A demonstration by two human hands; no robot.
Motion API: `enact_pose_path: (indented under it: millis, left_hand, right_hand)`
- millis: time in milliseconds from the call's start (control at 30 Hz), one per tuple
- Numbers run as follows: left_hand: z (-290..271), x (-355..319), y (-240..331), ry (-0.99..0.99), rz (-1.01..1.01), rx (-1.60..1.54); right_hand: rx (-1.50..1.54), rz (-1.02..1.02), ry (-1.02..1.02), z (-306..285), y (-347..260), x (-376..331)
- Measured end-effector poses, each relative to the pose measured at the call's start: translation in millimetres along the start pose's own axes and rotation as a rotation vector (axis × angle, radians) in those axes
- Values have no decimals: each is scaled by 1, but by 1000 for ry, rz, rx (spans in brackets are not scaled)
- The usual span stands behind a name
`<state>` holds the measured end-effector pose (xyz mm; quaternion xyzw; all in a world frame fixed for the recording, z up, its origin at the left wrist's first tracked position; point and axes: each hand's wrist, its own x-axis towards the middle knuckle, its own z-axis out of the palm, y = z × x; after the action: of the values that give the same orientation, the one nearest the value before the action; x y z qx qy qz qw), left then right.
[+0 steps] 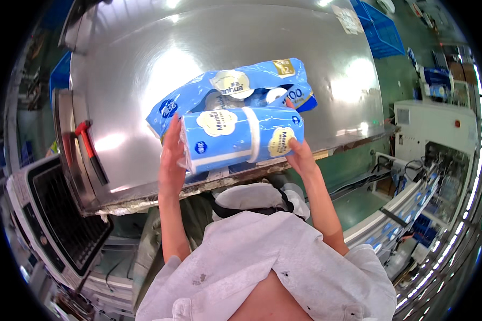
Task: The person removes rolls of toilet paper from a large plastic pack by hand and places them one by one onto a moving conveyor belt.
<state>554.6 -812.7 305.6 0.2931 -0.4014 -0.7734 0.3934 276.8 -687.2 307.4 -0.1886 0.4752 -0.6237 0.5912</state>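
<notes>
Between my hands, a blue plastic-wrapped pack of paper rolls (225, 147) lies lengthwise, with pale printed patches and a white band round its middle. My left hand (172, 152) grips its left end, and my right hand (301, 152) grips its right end with the thumb on the front. Just behind it a larger blue plastic bag (262, 74) rests on the metal table, its side gaping open toward me. White roll ends show inside the bag's opening. The held pack covers the bag's lower part.
The shiny metal table (128, 48) spreads out ahead, its worn front edge close to my body. A red-and-black hammer (91, 152) lies at its left side. Blue crates (380, 32) stand beyond the far right corner. Machinery (434, 128) and a conveyor (380, 224) are on the right.
</notes>
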Motion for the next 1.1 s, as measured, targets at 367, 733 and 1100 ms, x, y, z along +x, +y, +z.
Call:
enact_pose_path:
  millis: [367,733,1100]
  left_hand:
    - [188,-21,-2,-383,-26,312]
    - [394,-57,-140,-585,-318,626]
    - [500,-36,-311,-614,-1196,-608]
  right_hand:
    - [424,-169,34,-116,-15,-87]
    - [179,-420,551,-280,-55,-305]
    - [953,-1068,475,-359,-25,-458]
